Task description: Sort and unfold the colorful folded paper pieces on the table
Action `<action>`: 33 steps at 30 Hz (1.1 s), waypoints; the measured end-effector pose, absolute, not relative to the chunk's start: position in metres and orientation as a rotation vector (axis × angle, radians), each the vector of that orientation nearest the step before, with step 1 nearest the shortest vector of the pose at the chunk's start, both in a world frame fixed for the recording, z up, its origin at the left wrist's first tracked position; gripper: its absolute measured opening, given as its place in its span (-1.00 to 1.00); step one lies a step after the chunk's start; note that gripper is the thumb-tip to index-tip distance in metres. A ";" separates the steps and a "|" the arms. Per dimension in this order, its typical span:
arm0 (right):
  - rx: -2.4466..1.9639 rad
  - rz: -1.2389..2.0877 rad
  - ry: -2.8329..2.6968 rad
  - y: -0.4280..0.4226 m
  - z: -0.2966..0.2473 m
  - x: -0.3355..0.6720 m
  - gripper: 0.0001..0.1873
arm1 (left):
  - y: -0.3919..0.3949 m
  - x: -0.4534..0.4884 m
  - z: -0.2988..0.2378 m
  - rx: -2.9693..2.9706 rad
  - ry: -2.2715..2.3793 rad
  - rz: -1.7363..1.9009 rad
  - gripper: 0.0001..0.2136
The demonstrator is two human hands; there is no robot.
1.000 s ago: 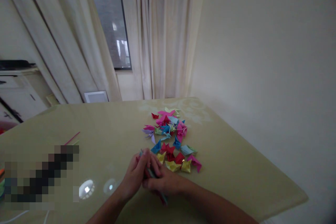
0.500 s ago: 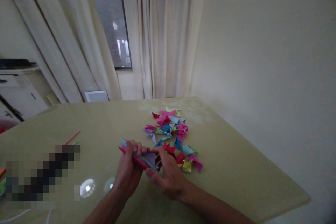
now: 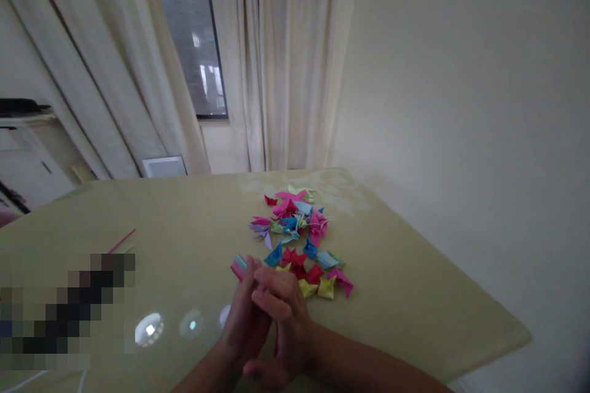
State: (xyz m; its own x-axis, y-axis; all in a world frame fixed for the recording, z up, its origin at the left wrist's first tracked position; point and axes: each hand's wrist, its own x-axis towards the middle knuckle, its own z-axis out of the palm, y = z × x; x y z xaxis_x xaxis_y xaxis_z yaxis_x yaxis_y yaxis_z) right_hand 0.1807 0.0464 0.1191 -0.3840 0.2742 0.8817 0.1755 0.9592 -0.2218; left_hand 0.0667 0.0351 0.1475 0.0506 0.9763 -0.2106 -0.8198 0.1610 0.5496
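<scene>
My left hand (image 3: 244, 319) and my right hand (image 3: 283, 313) are pressed together near the table's front edge, both closed around a thin stack of coloured paper strips (image 3: 238, 266). The stack's pink and blue end sticks out above my left fingers; the rest is hidden between my palms. Just beyond my hands lies a pile of small folded paper pieces (image 3: 299, 239) in pink, blue, yellow, red and purple, the nearest ones almost touching my right fingers.
The yellow-green table (image 3: 184, 239) has its right edge close to the wall. A pink stick (image 3: 120, 241) lies at the left, beside a blurred-out patch. Curtains and a window stand behind the table.
The paper stack was held flat and spread between my hands half a second ago. My hands have now come together around it, upright, and moved slightly nearer to me.
</scene>
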 end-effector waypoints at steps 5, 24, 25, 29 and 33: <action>-0.372 0.104 -2.047 0.049 0.101 0.183 0.04 | 0.048 0.044 0.165 0.168 0.442 1.646 -0.56; -0.380 -0.010 -1.838 0.056 0.116 0.184 -0.14 | 0.038 0.061 0.150 0.087 0.462 1.500 -0.64; -0.418 -0.031 -1.846 0.057 0.117 0.185 -0.14 | 0.038 0.060 0.151 0.070 0.474 1.495 -0.68; -0.502 -0.104 -1.846 0.059 0.123 0.188 -0.20 | 0.037 0.060 0.160 -0.042 0.602 1.356 -0.79; -0.492 -0.060 -1.848 0.063 0.129 0.192 -0.24 | 0.040 0.053 0.173 -0.042 0.614 1.451 -0.76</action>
